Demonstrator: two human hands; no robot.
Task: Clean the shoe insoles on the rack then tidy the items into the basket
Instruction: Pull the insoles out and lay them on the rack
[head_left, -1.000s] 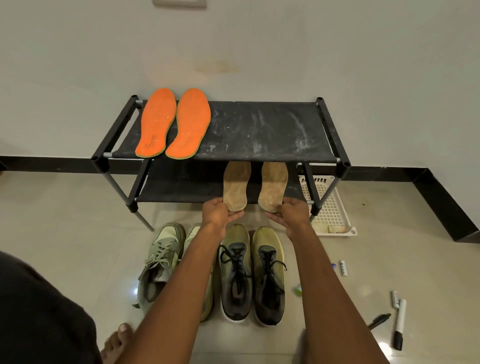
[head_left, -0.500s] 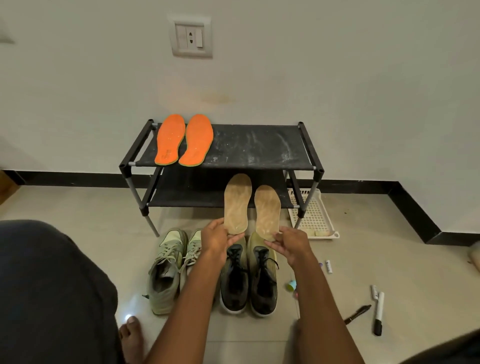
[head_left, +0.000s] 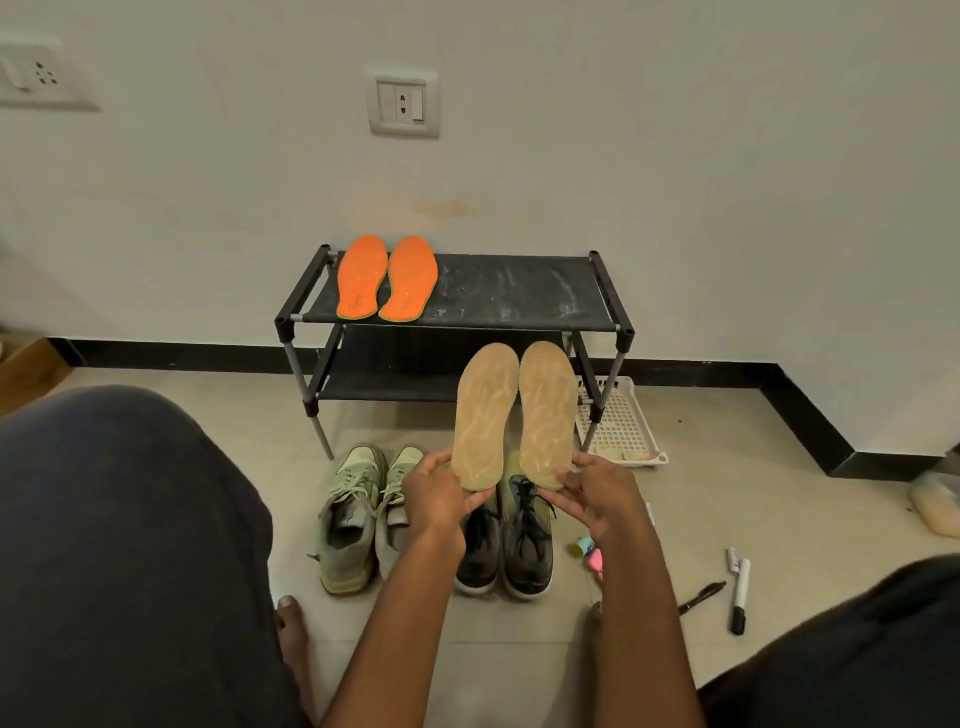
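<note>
Two tan insoles are held upright in front of the black two-shelf rack (head_left: 519, 296). My left hand (head_left: 434, 493) pinches the heel of the left tan insole (head_left: 485, 415). My right hand (head_left: 602, 499) pinches the heel of the right tan insole (head_left: 548, 410). Both insoles are off the rack, above the dark shoes. A pair of orange insoles (head_left: 387, 278) lies flat on the left end of the top shelf. A white plastic basket (head_left: 631, 431) sits on the floor behind the rack's right leg.
Pale green sneakers (head_left: 358, 514) and dark shoes (head_left: 504, 545) stand on the floor in front of the rack. Markers (head_left: 738, 592), a pen (head_left: 701, 597) and small coloured items (head_left: 589, 553) lie at the right. My knees frame both lower corners; a bare foot (head_left: 291, 634) rests lower left.
Both hands have pulled the tan insoles out of the lower shelf and lifted them toward me. The view has backed away from the rack.
</note>
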